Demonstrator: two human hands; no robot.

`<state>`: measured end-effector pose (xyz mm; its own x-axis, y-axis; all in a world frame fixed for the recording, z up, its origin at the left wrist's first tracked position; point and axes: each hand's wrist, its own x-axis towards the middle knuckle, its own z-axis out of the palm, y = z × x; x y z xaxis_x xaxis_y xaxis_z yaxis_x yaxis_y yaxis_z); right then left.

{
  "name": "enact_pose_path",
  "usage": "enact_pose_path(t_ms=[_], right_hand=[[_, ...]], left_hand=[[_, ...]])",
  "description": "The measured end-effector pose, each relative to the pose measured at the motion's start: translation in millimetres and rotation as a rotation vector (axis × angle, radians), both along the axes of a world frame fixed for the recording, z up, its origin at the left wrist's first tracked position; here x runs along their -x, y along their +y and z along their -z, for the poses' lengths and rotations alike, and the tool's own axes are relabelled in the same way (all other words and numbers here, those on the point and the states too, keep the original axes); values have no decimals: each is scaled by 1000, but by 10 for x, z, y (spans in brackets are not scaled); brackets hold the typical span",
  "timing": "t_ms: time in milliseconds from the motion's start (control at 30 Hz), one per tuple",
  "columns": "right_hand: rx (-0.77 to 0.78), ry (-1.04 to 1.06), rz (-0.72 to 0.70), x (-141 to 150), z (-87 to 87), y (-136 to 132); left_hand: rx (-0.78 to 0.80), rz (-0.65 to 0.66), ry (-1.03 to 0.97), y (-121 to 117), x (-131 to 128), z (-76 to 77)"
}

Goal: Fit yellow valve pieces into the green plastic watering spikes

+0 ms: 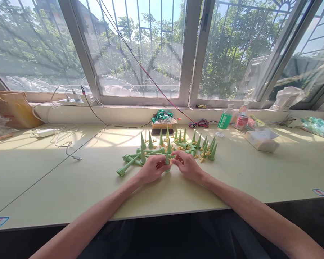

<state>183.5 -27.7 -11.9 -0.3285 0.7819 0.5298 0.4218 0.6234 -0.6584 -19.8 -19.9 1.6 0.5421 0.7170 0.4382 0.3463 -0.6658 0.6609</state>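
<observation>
My left hand (154,167) is closed around the lower part of a green plastic spike (167,158), which stands point up near the table's middle. Close against its right side, my right hand (188,166) has its fingers pinched at a small yellow plastic piece (171,162), mostly hidden by the fingertips. Just beyond my hands several more green spikes (212,153) stand upright with yellow pieces at their bases. Other long green spikes (127,166) lie on their sides to the left, and loose yellow pieces (202,160) are scattered among them.
Behind the spikes are a dark phone (160,132) and a small box (162,126) with green stuff. A bottle with a green label (225,120), a pink can (241,122) and a tissue pack (261,139) stand right. A white cable (67,153) lies left.
</observation>
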Motion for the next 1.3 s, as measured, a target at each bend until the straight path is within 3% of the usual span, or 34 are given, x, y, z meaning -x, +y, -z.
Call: enact_pose_path(t_ms=[367,600,967,1300], right_hand=[[1,-28,16,0,1,-1],[2,-73,-4,-3,-6,-15],[-2,-67,28,-3,-6,-6],[64,-70,22,4,-25,-34]], left_hand=[[-59,8,53,-9,6,-8],[-210,44,99,-26,0,8],[-195,5,113,-39,-14,-8],[-183,62,166,-71,-9,0]])
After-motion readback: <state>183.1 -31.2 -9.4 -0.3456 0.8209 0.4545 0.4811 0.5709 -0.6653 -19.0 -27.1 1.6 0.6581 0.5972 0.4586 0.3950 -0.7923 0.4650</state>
